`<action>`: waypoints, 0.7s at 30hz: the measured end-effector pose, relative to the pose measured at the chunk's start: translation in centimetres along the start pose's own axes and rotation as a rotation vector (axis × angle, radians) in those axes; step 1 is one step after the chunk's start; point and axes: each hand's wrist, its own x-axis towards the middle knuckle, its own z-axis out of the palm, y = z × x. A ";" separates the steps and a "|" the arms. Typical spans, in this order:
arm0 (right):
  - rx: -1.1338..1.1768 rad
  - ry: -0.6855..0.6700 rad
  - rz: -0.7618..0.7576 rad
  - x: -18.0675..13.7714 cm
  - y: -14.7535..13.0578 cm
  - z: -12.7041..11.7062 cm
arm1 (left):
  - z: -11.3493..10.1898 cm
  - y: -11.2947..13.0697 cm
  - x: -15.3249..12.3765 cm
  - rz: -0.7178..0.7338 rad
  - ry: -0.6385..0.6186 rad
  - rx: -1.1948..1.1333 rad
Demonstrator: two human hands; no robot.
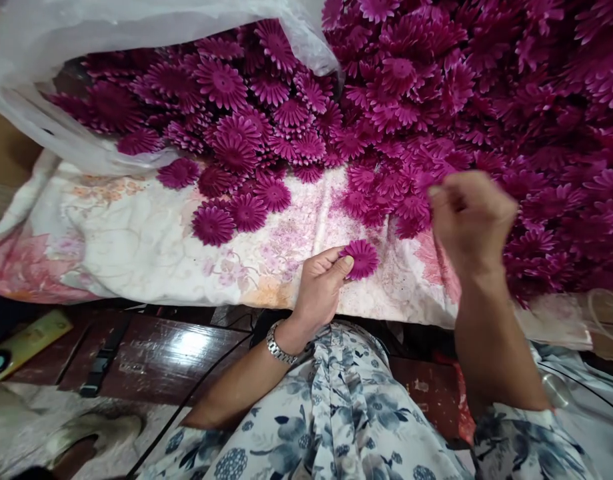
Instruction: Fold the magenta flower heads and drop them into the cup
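A single magenta artificial flower head (362,259) is pinched between the thumb and fingers of my left hand (322,283), low over the front of the cloth. My right hand (473,217) is raised to the right, its fingers curled closed and smeared by motion. Magenta petals show right at its fingertips, but I cannot tell whether it grips any of them. Behind and beside it spreads a large heap of the same magenta flower heads (411,100). A few loose flower heads (249,212) lie on the cloth to the left of my left hand.
An open clear plastic bag (21,73) with more flower heads lies at the back left. The floral cloth (131,240) covers the table. A clear round container (609,313) stands at the right edge. Below left are a dark wooden bench (151,353) and a yellow object (29,347).
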 end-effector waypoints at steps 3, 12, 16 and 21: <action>-0.271 0.131 0.014 1.1 1.4 -0.9 | 0.0 0.1 0.1 -0.026 0.022 -0.007; 0.502 -0.518 -0.157 -4.5 -6.1 2.4 | -0.3 -0.1 0.1 -0.035 -0.003 0.005; 0.534 -0.522 -0.094 -2.8 -4.2 1.9 | -0.4 -0.3 0.1 0.020 -0.025 0.034; -0.160 0.142 0.019 2.3 2.1 -0.2 | -0.4 -0.4 0.2 0.020 -0.026 0.005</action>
